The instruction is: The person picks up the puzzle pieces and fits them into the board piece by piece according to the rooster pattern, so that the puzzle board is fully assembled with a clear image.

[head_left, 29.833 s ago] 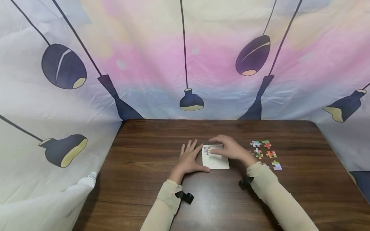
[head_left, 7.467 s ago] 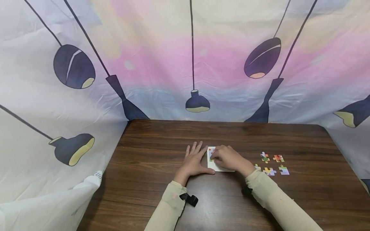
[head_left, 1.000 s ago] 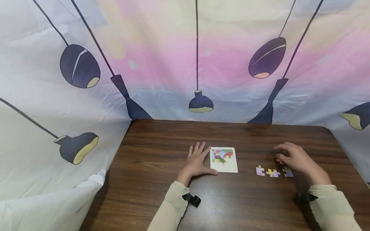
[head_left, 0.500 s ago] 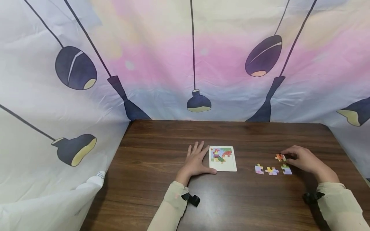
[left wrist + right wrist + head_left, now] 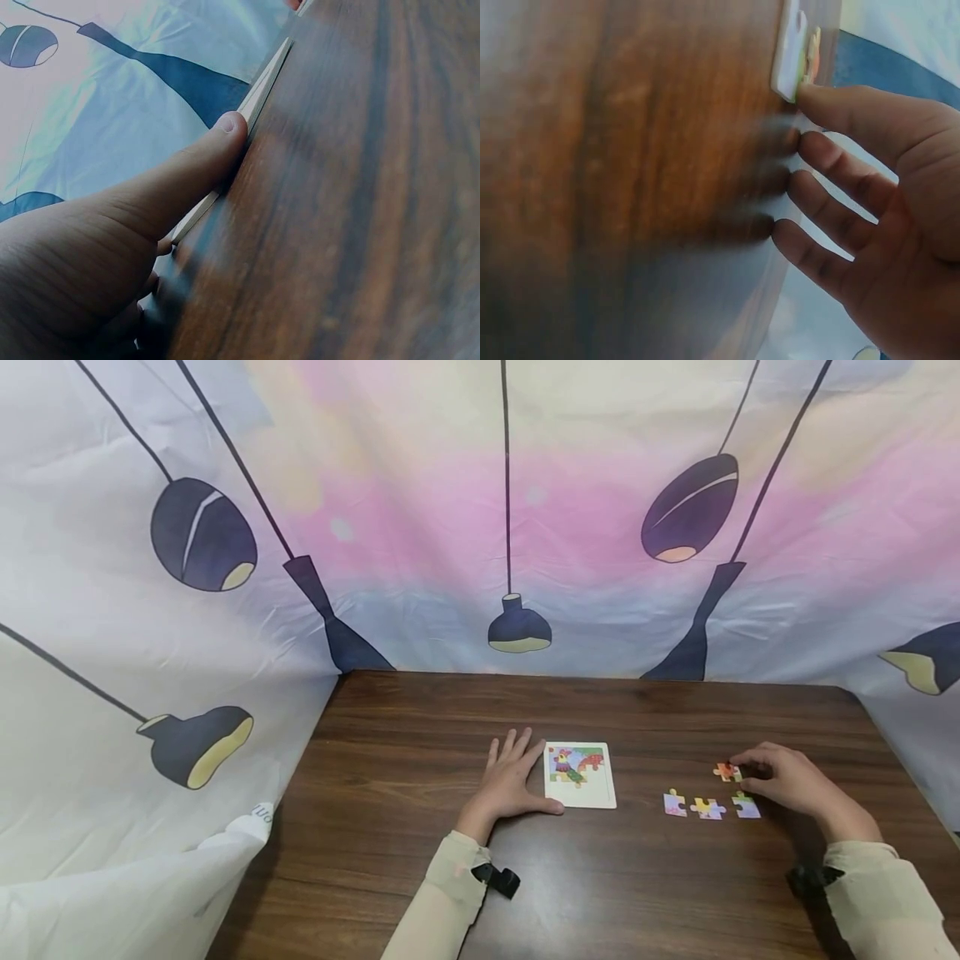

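My left hand (image 5: 510, 785) lies with fingers spread at the left side of a square white puzzle board (image 5: 600, 793). Its index fingertip meets the far left corner, and its thumb (image 5: 221, 135) lies along the near edge. Joined pieces on the board show part of a rooster (image 5: 570, 763). To the right, my right hand (image 5: 787, 781) has thumb and index finger at two sides of a red-orange puzzle piece (image 5: 726, 772) and pinches its right end. In the right wrist view, the other fingertips (image 5: 787, 232) come down at the table.
Three loose puzzle pieces lie nearer me in a row: a left one (image 5: 675, 804), a yellow and lilac middle one (image 5: 708, 809) and a green and lilac right one (image 5: 745, 806). The brown wooden table (image 5: 420, 710) ends at a printed curtain (image 5: 420, 618).
Since half a minute ago several more pieces have joined the board's picture. Over the last second my right hand shifted slightly right and lowered onto the red-orange puzzle piece. The left hand stays put.
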`<act>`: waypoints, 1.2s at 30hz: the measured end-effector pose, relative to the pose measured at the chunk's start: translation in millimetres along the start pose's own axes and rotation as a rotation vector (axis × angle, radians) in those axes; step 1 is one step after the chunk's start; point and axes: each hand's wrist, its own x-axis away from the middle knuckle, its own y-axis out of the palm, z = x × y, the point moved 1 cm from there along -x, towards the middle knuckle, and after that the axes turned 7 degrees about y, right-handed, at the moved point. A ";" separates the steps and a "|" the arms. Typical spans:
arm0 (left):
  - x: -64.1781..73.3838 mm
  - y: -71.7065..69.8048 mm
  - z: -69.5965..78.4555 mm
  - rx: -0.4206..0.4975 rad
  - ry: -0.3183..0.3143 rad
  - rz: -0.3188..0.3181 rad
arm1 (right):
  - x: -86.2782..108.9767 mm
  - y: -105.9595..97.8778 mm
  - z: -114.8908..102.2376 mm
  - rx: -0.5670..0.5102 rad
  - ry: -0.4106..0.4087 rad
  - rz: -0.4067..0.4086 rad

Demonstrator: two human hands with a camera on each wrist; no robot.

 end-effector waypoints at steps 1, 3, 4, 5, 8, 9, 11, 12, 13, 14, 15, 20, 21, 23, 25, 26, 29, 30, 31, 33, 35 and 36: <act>-0.1 0.0 0.3 0.002 0.001 0.001 | 0.3 0.7 0.4 0.002 -0.006 0.007; -0.2 -0.1 1.0 0.001 0.003 0.003 | 0.9 2.6 0.7 0.007 -0.023 0.026; -0.1 -0.2 1.2 0.000 0.004 0.003 | 1.1 3.7 0.8 0.008 -0.032 0.034; 0.1 -0.3 1.4 -0.001 0.007 0.006 | 1.4 4.9 0.9 0.012 -0.040 0.045; 0.9 -1.4 1.9 0.000 0.009 0.006 | 1.6 8.6 0.5 0.021 -0.060 0.078; 1.2 -1.7 1.9 0.001 0.007 0.005 | 1.5 9.4 0.3 0.022 -0.065 0.085; 1.7 -2.0 1.4 0.002 0.002 0.005 | 0.8 10.7 0.0 0.024 -0.075 0.099; 1.8 -2.0 1.1 0.002 -0.003 0.003 | 0.5 11.1 -0.1 0.022 -0.077 0.103; 1.7 -2.0 0.7 0.000 -0.006 0.004 | 0.2 11.1 -0.3 0.020 -0.078 0.107; 1.5 -1.9 0.3 -0.001 -0.006 0.005 | 0.0 11.1 -0.1 0.017 -0.077 0.109; 1.4 -1.7 0.0 -0.001 -0.007 0.006 | -0.1 11.0 0.2 0.015 -0.075 0.110; -0.1 -0.7 -0.4 0.011 0.006 0.003 | 0.7 9.3 -0.2 0.011 -0.068 0.115; -0.3 -0.7 -0.3 0.014 0.006 0.003 | 0.9 8.7 -0.7 0.009 -0.067 0.116; 0.0 -1.1 -0.4 0.015 0.006 0.003 | 0.6 7.2 -3.6 0.003 -0.063 0.117; 0.3 -1.6 -0.6 0.014 0.006 0.006 | -0.1 5.5 -6.8 -0.001 -0.056 0.114; 0.4 -1.8 -0.6 0.014 0.006 0.007 | -0.5 4.6 -8.5 -0.003 -0.054 0.115; 0.8 -2.4 0.0 0.010 0.003 0.001 | -1.2 2.7 -14.8 -0.011 -0.051 0.107; 1.0 -2.2 0.1 0.009 0.001 -0.004 | -1.5 2.5 -16.9 -0.017 -0.051 0.103; 1.1 -2.2 0.4 0.008 0.002 -0.003 | -1.8 2.4 -19.2 -0.023 -0.053 0.100; 1.4 -2.5 1.4 0.010 -0.002 -0.009 | -3.0 2.5 -24.2 -0.033 -0.060 0.098; 1.3 -2.9 2.2 0.015 0.001 -0.009 | -4.9 3.1 -29.2 -0.040 -0.072 0.100; 1.3 -2.9 2.4 0.016 0.003 -0.007 | -5.9 3.4 -31.8 -0.040 -0.079 0.103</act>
